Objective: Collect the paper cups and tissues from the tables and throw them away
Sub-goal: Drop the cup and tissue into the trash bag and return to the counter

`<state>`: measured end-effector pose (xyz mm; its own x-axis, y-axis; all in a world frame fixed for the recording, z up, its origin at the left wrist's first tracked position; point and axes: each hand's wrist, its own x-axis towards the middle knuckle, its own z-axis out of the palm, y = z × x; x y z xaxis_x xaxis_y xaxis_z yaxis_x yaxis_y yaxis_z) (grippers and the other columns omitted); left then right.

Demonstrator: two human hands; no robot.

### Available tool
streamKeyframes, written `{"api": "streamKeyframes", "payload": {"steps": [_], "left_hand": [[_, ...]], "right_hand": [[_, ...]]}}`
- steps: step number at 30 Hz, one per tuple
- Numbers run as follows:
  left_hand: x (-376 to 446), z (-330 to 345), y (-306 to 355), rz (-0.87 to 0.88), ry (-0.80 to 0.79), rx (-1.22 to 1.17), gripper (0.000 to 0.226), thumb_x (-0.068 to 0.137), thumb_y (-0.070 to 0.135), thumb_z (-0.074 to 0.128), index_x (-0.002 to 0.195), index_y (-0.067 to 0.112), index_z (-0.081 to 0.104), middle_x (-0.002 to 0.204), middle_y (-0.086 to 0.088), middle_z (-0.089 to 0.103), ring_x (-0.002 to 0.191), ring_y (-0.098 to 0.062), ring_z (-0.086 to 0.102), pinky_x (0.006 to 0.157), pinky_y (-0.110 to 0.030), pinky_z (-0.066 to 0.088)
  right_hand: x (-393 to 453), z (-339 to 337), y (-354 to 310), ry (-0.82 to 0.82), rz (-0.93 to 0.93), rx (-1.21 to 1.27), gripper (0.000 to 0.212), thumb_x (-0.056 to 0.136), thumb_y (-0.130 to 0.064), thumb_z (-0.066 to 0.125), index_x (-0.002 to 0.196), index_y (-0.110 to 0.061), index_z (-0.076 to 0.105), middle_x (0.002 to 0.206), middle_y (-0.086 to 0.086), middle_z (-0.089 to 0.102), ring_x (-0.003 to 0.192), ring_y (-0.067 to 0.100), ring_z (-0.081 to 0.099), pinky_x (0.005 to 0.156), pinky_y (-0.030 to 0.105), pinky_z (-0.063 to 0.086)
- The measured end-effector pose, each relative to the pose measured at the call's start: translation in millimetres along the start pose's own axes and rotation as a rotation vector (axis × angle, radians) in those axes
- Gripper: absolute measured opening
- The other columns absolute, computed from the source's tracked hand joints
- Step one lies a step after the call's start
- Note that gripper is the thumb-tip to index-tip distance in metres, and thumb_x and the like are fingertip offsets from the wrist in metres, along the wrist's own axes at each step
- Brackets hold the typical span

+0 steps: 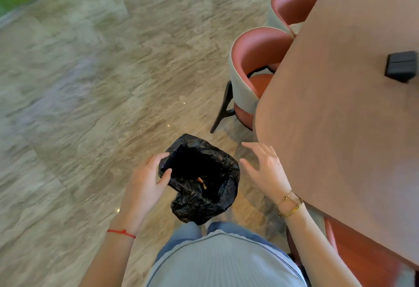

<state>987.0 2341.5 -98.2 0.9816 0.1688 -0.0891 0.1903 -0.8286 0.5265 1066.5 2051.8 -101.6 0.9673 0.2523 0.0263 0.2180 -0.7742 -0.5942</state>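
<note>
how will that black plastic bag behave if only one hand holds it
The crumpled black plastic rubbish bag looks thin and floppy, so its mouth would probably sag shut without support. It hangs from the left hand alone, pinched at the rim, so it is likely light. The open right hand may need to spread it.

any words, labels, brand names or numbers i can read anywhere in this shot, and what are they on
None can be read.
black box on the table: no print visible on it.
black bag held by the left hand: plain; the orange scrap inside is too small to tell.
gold bracelet by the right hand: any marking is too small and blurred.
</note>
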Motion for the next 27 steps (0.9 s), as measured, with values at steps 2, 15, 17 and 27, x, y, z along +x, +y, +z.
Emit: {"api": "streamKeyframes", "payload": {"steps": [2, 15, 17, 27], "left_hand": [[-1.0, -3.2, 4.7, 0.058, -0.006, 0.011, 0.041, 0.092, 0.031, 0.059, 0.132, 0.027, 0.051, 0.051, 0.011, 0.036, 0.031, -0.010, 0.033, 0.031, -0.020, 0.025], [-41.3, -12.2, 27.1, 0.539, -0.189, 0.046, 0.038, 0.091, 0.030, 0.061, 0.127, 0.027, 0.055, 0.119, 0.007, 0.063, 0.088, -0.019, 0.065, 0.072, -0.026, 0.050], [-51.1, -3.8, 38.1, 0.615, -0.241, 0.013, 0.039, 0.090, 0.028, 0.062, 0.129, 0.024, 0.056, 0.126, 0.009, 0.060, 0.112, -0.014, 0.058, 0.094, -0.025, 0.045], [-131.8, 50.0, 149.1, 1.003, -0.547, -0.041, 0.041, 0.092, 0.027, 0.060, 0.133, 0.025, 0.052, 0.130, 0.011, 0.056, 0.124, -0.006, 0.048, 0.102, -0.022, 0.037]], "right_hand": [[-17.2, -6.7, -3.4, 0.056, 0.040, -0.002, 0.039, 0.091, -0.034, 0.059, 0.128, -0.029, 0.053, 0.121, -0.011, 0.056, 0.112, 0.005, 0.043, 0.095, 0.022, 0.037], [-220.2, 1.2, -54.0, 0.349, 0.468, -0.011, 0.040, 0.089, -0.032, 0.063, 0.127, -0.023, 0.057, 0.123, -0.005, 0.059, 0.119, 0.012, 0.046, 0.100, 0.024, 0.038], [-257.1, 0.3, -59.2, 0.392, 0.548, -0.019, 0.039, 0.088, -0.030, 0.065, 0.126, -0.021, 0.058, 0.122, -0.004, 0.060, 0.119, 0.013, 0.047, 0.098, 0.023, 0.037], [-424.1, -8.8, -66.9, 0.725, 0.913, -0.020, 0.039, 0.084, -0.020, 0.071, 0.122, -0.020, 0.061, 0.119, -0.006, 0.061, 0.116, 0.016, 0.049, 0.098, 0.017, 0.032]]}}
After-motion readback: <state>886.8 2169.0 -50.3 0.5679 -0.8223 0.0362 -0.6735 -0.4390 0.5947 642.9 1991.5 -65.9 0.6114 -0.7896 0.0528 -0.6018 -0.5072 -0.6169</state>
